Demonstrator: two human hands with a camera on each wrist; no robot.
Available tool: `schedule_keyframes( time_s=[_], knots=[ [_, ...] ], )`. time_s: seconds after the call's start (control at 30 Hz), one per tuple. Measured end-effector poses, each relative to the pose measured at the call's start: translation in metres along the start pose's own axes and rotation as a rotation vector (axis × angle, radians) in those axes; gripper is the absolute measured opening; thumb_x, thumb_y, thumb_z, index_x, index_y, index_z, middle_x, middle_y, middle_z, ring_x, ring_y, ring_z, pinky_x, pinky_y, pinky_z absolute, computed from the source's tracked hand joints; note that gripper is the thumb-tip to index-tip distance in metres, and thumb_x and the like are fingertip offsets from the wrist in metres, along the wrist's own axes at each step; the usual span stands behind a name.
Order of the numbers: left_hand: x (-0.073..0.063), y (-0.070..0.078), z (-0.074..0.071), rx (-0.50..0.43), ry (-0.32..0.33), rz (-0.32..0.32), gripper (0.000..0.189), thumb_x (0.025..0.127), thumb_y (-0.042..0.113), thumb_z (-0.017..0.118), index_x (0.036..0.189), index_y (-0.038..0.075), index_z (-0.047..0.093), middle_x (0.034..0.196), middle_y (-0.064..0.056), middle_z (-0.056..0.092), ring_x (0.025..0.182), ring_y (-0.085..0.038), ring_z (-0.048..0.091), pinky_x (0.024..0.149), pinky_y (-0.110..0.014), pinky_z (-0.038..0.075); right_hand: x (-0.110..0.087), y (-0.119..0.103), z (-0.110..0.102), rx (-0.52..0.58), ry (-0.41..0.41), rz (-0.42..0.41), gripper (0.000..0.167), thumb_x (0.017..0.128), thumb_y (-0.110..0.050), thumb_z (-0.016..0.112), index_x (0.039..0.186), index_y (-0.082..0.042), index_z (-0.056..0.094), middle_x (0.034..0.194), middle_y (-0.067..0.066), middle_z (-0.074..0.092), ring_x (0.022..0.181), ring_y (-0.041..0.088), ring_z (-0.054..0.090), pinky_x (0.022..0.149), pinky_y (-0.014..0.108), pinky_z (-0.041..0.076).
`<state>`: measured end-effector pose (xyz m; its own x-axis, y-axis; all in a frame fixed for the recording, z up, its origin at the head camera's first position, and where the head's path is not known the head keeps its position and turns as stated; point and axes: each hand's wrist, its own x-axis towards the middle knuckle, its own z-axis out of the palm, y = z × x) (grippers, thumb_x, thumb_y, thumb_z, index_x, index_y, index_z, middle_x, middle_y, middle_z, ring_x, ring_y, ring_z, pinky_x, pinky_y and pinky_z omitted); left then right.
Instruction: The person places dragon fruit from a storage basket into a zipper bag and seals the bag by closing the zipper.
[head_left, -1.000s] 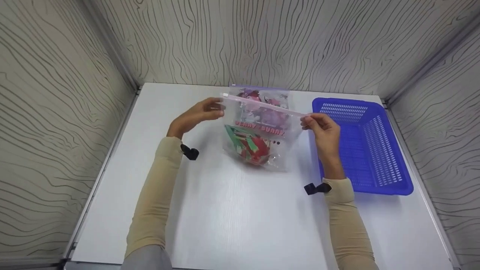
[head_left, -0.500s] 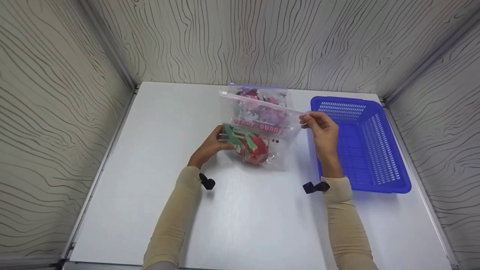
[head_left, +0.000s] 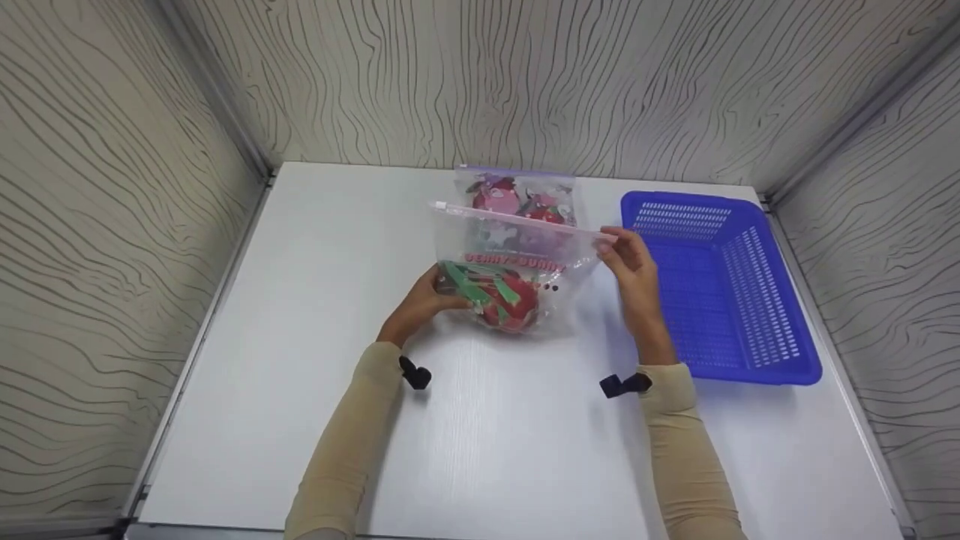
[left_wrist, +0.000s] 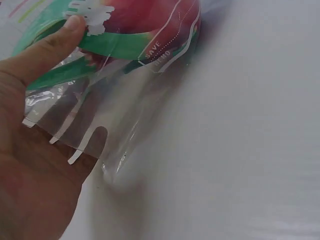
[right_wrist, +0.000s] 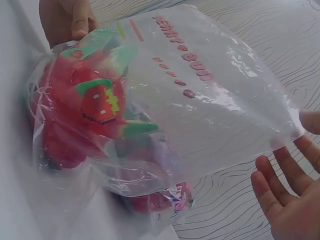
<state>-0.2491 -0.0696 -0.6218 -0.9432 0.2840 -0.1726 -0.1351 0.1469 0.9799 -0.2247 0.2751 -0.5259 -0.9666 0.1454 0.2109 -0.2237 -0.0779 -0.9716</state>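
Note:
A clear zip bag with a pink slider strip and "BERRY BUNNY" lettering is tilted up over the table. Inside it sits a red, round object with green leaf-like parts, seen large in the right wrist view. My left hand grips the bag's lower left side, thumb in front and fingers behind the plastic. In the left wrist view the thumb presses near the green part. At the top right corner, my right hand pinches the strip's end between thumb and fingers.
Behind the held bag lies another clear zip bag with a purple strip and pink and red contents. A blue perforated basket stands on the right of the white table. Wood-patterned panels enclose the back and sides.
My left hand has come down from the bag's upper left corner to its lower left side and taken hold there. The pink strip has dropped slightly toward me, my right hand still pinching it.

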Motion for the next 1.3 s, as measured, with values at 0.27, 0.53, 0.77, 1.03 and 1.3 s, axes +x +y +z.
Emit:
schedule_keyframes(
  time_s=[0.27,0.53,0.77,1.03,1.3],
  knots=[
    [-0.001,0.000,0.003,-0.016,0.017,0.011,0.103,0.075,0.026,0.097,0.163,0.023,0.042,0.152,-0.003,0.062,0.154,-0.031,0.044,0.133,-0.056,0.022,-0.017,0.038,0.006,-0.135,-0.254,0.258,0.060,0.102,-0.007,0.066,0.155,-0.002,0.038,0.152,0.019,0.052,0.144,0.030,0.047,0.123,0.048,0.038],
    [-0.002,-0.004,0.006,-0.029,0.048,0.023,0.095,0.078,0.027,0.095,0.160,0.023,0.046,0.153,-0.002,0.060,0.158,-0.030,0.037,0.134,-0.057,0.019,-0.029,0.065,0.011,-0.358,-0.417,0.323,0.112,0.091,-0.030,0.086,0.170,-0.019,0.008,0.168,0.021,0.036,0.158,0.044,0.032,0.130,0.064,0.024],
    [-0.006,-0.007,0.008,-0.060,0.071,0.041,0.080,0.079,0.028,0.095,0.150,0.026,0.057,0.148,0.001,0.064,0.153,-0.027,0.044,0.133,-0.055,0.024,-0.035,0.078,0.020,-0.344,-0.416,0.323,0.121,0.087,-0.024,0.090,0.169,-0.021,0.000,0.164,0.021,0.043,0.153,0.042,0.042,0.129,0.060,0.030],
    [-0.005,-0.006,0.013,-0.061,0.126,0.060,0.062,0.083,0.024,0.091,0.140,0.017,0.068,0.141,-0.003,0.070,0.146,-0.028,0.054,0.129,-0.051,0.034,-0.039,0.080,0.023,-0.344,-0.421,0.321,0.114,0.086,-0.027,0.092,0.169,-0.019,0.014,0.165,0.019,0.044,0.155,0.040,0.040,0.131,0.059,0.027],
    [-0.006,-0.006,0.015,-0.051,0.143,0.044,0.048,0.085,0.020,0.088,0.132,0.015,0.075,0.130,-0.005,0.076,0.131,-0.025,0.065,0.117,-0.047,0.048,-0.042,0.081,0.023,-0.358,-0.443,0.271,0.118,0.082,-0.019,0.094,0.170,-0.017,0.015,0.163,0.021,0.046,0.153,0.042,0.044,0.129,0.061,0.030]
  ],
)
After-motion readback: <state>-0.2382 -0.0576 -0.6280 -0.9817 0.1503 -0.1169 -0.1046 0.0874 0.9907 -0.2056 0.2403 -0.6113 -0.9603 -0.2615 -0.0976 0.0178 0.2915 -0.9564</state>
